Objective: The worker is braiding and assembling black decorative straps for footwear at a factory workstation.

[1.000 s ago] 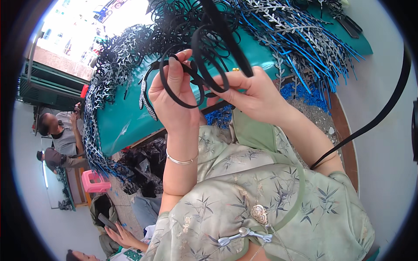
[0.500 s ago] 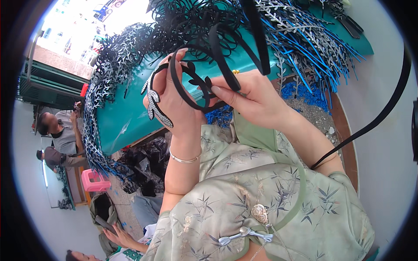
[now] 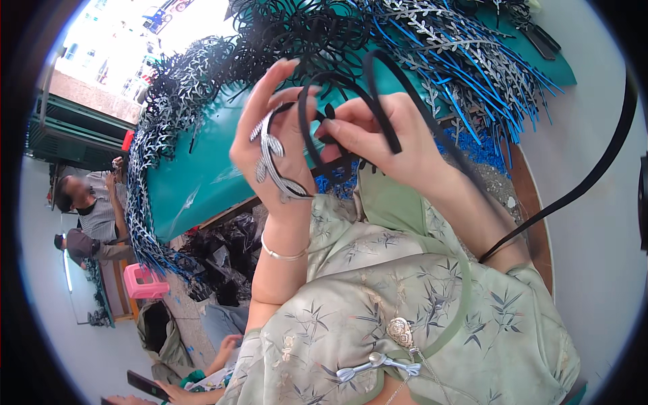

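Note:
A long, narrow black strip with leaf-shaped ends hangs in loops between my hands. Its silvery, glittering leaf section curves round the outside of my left hand. That hand is raised, index finger stretched up and the other fingers bent round the strip; the thumb is largely hidden. My right hand pinches a black leaf-shaped part of the strip between thumb and forefinger. From there, one black length arches over the right hand and drops past the forearm.
Behind my hands, a green-covered table bears heaps of black and silvery leaf strips and blue-edged strips. Black plastic bags lie below. A pink stool and several people are at left; one holds a phone.
My left hand has shifted slightly right, its index finger now stretched up. The strip's loops have swung right, one now arching over my right forearm. The person at lower left has moved the phone lower.

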Demonstrator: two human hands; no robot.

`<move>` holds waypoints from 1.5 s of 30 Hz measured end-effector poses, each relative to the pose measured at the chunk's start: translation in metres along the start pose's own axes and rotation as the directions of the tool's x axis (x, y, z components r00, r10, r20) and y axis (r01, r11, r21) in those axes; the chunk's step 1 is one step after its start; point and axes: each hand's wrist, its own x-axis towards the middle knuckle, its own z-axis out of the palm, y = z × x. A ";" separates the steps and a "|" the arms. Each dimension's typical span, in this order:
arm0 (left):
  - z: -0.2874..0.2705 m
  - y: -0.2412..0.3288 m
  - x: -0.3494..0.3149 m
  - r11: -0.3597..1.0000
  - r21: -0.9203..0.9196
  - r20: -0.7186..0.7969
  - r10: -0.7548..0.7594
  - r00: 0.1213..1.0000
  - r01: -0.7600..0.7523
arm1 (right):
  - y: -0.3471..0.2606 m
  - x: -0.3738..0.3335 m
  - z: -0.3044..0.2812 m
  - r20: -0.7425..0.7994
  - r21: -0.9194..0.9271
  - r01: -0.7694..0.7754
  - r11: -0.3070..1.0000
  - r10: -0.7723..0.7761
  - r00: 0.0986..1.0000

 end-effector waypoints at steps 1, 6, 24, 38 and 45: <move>0.002 0.000 -0.003 0.967 -0.172 0.046 -0.185 0.982 0.190 | 0.002 0.000 0.000 -0.004 -0.015 0.007 1.000 -0.007 1.000; -0.021 -0.019 -0.006 0.925 -0.184 0.156 -0.305 0.939 0.331 | 0.017 0.009 -0.008 0.073 -0.003 0.080 0.997 -0.080 0.994; -0.025 -0.031 0.008 0.917 -0.371 -0.020 -0.166 0.986 0.147 | 0.025 0.010 -0.005 0.185 0.040 -0.049 0.998 0.040 0.982; -0.016 -0.031 0.006 0.996 0.001 -0.157 0.085 0.984 -0.086 | 0.013 0.006 -0.007 0.217 0.071 -0.141 0.987 0.123 0.968; -0.015 -0.028 0.005 0.941 0.105 -0.039 0.328 0.944 -0.323 | 0.009 0.011 -0.005 0.183 -0.077 -0.097 0.992 0.110 0.977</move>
